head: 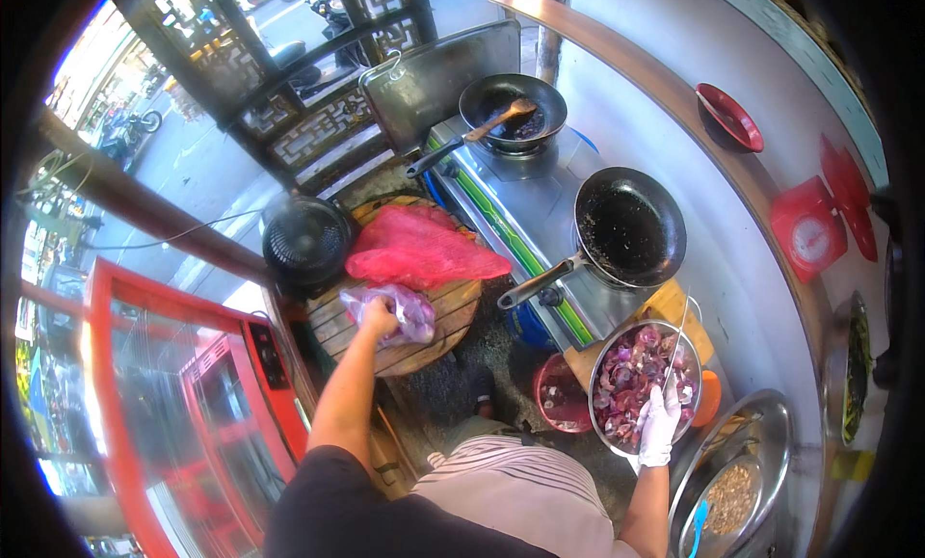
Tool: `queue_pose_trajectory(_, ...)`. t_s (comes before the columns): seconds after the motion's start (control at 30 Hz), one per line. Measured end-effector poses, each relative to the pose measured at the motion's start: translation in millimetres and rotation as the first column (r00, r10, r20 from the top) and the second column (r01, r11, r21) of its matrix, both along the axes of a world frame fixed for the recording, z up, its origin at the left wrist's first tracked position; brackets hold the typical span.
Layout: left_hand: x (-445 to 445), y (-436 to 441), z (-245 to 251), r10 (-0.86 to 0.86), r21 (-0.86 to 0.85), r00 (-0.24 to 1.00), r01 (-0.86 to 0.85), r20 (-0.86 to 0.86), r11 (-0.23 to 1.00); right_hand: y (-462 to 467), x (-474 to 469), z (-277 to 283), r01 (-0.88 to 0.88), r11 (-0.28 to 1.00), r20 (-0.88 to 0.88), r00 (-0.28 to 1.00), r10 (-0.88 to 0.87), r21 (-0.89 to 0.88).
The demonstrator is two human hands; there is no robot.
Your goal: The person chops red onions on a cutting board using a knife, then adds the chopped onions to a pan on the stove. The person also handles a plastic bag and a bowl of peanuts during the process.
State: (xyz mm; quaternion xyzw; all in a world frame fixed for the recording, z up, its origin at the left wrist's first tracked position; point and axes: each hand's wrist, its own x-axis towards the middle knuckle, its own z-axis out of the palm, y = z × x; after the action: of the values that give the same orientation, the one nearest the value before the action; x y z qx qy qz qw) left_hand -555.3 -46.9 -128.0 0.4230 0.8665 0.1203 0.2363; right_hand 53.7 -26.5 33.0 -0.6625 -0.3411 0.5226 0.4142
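My left hand point(379, 318), bare, grips a clear plastic bag point(415, 316) with purplish contents over the round slatted wooden table point(455, 319). Just behind the bag lies a red mesh sack point(423, 247). At the right, my right hand point(660, 422) wears a white glove and holds a thin knife point(678, 341), its blade pointing away from me. That hand is over a metal bowl point(629, 384) of red onions and loose onion skins. The bowl rests partly on a wooden board point(582, 366). Part of the knife handle is hidden by my fingers.
A two-burner gas stove point(535, 218) carries two black frying pans point(630, 227), the far one with a wooden spatula point(506, 117). A black fan point(307, 240) and red glass-sided cabinet point(195, 392) stand left. Below the board is a red basin point(562, 399); metal trays point(777, 428) are at right.
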Motion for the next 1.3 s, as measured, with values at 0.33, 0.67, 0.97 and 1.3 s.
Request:
queue_pose_trajectory(0.33, 4.5, -18.1, -20.5, 0.005, 0.361, 0.982, 0.064, -0.188, 0.931, -18.9, -9.9, -16.7, 0.120, 0.992, 0.026, 0.993, -0.119, -0.047)
queue_pose_trajectory(0.67, 22.1, -10.0, 63.5, 0.182, 0.664, 0.870, 0.199, -0.459, 0.721, 1.0, 12.8, -5.3, 0.114, 0.993, -0.083, 0.990, -0.118, -0.043)
queue_pose_trajectory(0.97, 333.4, 42.4, 198.0, -0.749, 0.748, 0.629, 0.596, -0.208, 0.293, -19.6, 93.5, 26.4, 0.207, 0.978, -0.239, 0.951, -0.199, 0.012)
queue_pose_trajectory(1.3, 555.7, 228.6, 137.8, -0.867, 0.572, 0.496, 0.700, 0.041, 0.427, -97.0, 178.9, 41.7, 0.014, 0.999, 0.166, 0.986, -0.006, -0.046)
